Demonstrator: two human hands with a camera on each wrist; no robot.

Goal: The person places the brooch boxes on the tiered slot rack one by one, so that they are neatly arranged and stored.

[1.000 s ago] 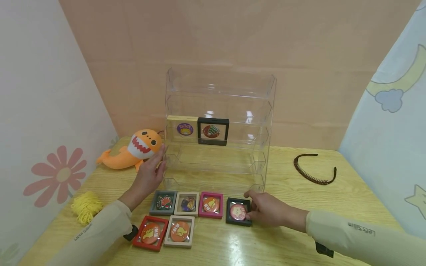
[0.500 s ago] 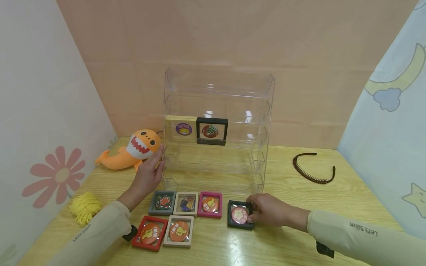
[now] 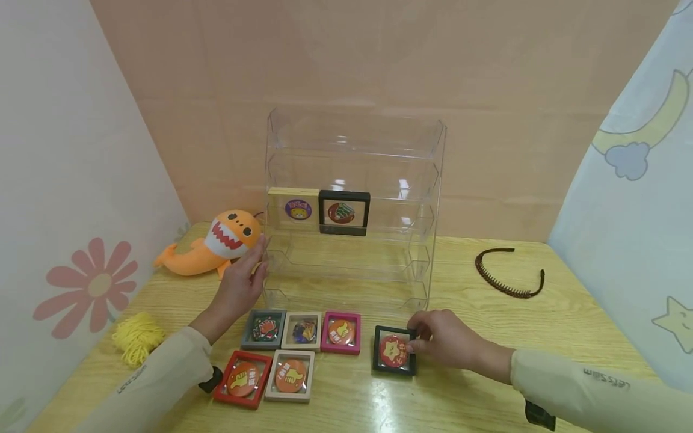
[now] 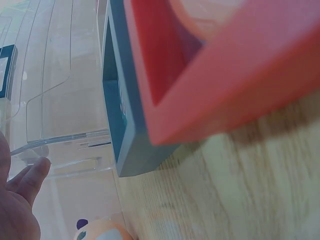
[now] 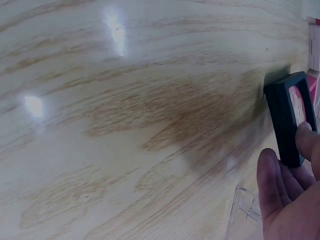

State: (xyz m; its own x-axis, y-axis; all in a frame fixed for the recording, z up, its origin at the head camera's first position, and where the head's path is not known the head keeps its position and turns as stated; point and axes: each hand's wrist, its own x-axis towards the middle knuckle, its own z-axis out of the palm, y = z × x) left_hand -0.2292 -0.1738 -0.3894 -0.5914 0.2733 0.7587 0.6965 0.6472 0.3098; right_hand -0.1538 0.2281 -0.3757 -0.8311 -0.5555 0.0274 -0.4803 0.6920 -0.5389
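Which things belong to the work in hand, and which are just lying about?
Apparently in use:
dark star frame, pinched by the right hand
clear rack, left hand at its side
two racked frames
five tabletop frames

Apparently lying about:
orange shark toy
yellow yarn
brown headband

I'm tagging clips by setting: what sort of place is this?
Probably a small staged tabletop booth: a wooden table backed by a peach backdrop, with printed side panels, one showing a flower, the other a moon.
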